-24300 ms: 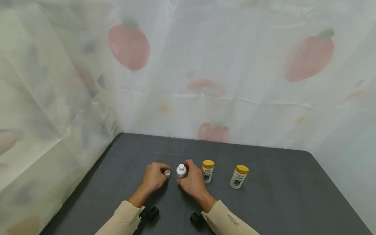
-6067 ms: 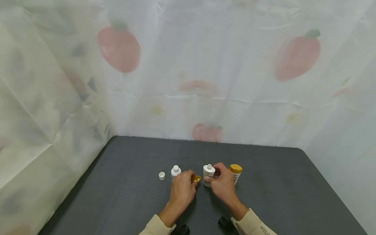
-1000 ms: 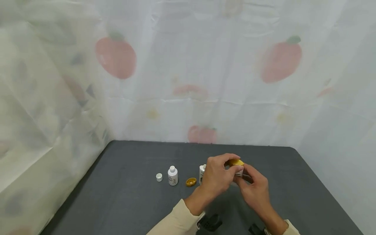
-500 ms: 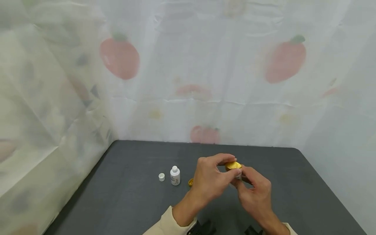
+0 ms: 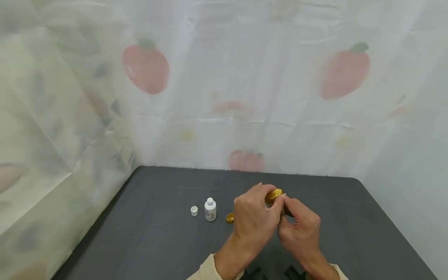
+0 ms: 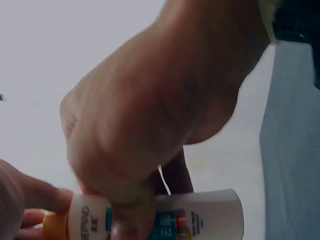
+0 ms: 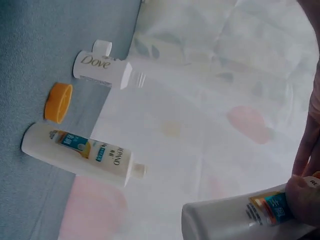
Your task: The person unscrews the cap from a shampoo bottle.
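Both hands meet over the dark table [image 5: 157, 241], holding a white bottle [image 6: 200, 215] with a yellow cap [image 5: 274, 193]. My left hand [image 5: 253, 219] grips the bottle's body, with the thumb across the label in the left wrist view. My right hand [image 5: 301, 227] pinches the cap end; its fingertips touch the yellow cap [image 6: 54, 226]. In the right wrist view the bottle [image 7: 225, 217] lies sideways, base towards the camera. In the head view the hands hide the body.
Standing left of the hands are a small white Dove bottle [image 5: 210, 210], its white cap [image 5: 194, 210] and a loose yellow cap [image 5: 230, 217]. An uncapped white bottle [image 7: 80, 155] stands behind my left hand. A fruit-print curtain [image 5: 245, 97] walls the back and sides.
Both hands have sunk a little towards the table with the bottle. The yellow cap is now tipped and partly covered by fingers. The things on the table have not moved.
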A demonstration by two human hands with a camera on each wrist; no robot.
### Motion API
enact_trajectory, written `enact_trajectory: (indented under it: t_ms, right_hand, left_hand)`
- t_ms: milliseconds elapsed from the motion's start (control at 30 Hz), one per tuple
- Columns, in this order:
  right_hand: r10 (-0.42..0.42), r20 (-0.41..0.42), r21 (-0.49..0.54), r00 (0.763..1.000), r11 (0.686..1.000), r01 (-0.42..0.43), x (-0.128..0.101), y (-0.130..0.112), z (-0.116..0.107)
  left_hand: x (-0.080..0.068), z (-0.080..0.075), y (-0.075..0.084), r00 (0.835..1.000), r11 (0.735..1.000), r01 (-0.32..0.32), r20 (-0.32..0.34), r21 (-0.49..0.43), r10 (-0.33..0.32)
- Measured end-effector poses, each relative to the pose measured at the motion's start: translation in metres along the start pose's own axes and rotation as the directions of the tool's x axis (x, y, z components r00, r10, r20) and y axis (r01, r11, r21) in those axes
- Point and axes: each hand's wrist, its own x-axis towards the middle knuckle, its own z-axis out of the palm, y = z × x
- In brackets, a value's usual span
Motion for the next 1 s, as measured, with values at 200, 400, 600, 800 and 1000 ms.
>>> enact_trajectory:
  t_ms: [200,400,600,800,1000]
  right_hand:
    - [0.142,0.164,0.232,0.976,0.956,-0.178,0.004,-0.007,-0.014]
    - [0.191,0.387,0.354,0.902,0.873,-0.337,0.008,-0.010,-0.029]
    - [0.088,0.407,0.462,0.909,0.839,-0.288,0.008,-0.008,-0.033]
    - [0.064,0.355,0.444,0.933,0.866,-0.229,0.008,-0.011,-0.031]
    - [0.048,0.262,0.344,0.964,0.928,-0.140,0.004,-0.017,-0.024]
  left_hand:
    - [0.015,-0.019,-0.022,0.885,0.851,0.177,0.458,-0.494,0.082]
    - [0.025,-0.040,-0.048,0.708,0.597,0.417,0.657,-0.685,0.259]
    - [0.022,-0.038,-0.050,0.758,0.570,0.372,0.594,-0.732,0.269]
    - [0.012,-0.033,-0.043,0.832,0.574,0.362,0.532,-0.735,0.156]
    - [0.002,-0.024,-0.031,0.861,0.597,0.442,0.504,-0.670,-0.073]
